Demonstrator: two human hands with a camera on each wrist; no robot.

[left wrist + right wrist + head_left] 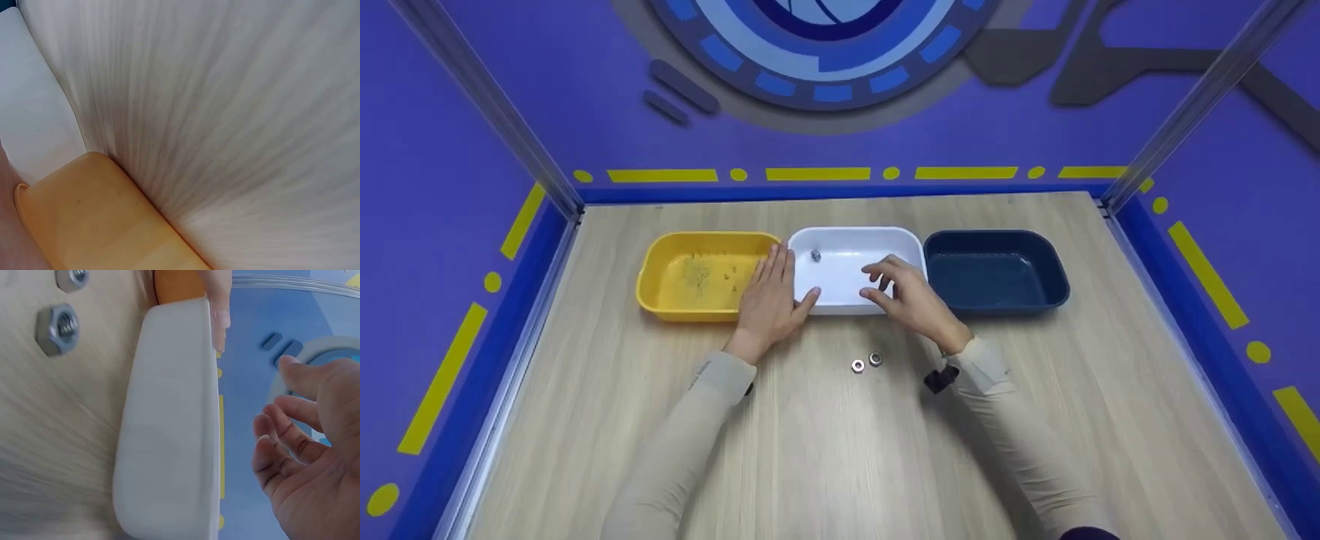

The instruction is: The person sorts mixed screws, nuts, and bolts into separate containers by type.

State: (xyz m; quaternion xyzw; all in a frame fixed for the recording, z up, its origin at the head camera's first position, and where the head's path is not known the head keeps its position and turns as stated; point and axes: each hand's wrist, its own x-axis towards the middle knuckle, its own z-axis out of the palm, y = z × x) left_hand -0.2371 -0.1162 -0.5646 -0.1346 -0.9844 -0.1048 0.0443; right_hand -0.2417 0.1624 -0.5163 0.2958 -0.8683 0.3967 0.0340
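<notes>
wooden table (840, 450), no writing; left hand (769, 300) flat on white tray (847, 300); right hand (911, 296) fingers loose, holding nothing.

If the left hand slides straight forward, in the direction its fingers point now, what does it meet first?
Probably the far rims of the yellow tray and the white tray. The left hand already lies flat over the seam between them, fingers pointing away from the person. Its height above them is unclear.

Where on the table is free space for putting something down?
Bare wooden table lies between the sleeves, below the two metal nuts. The blue tray looks empty. Crowded: the white tray, with both hands there.
</notes>
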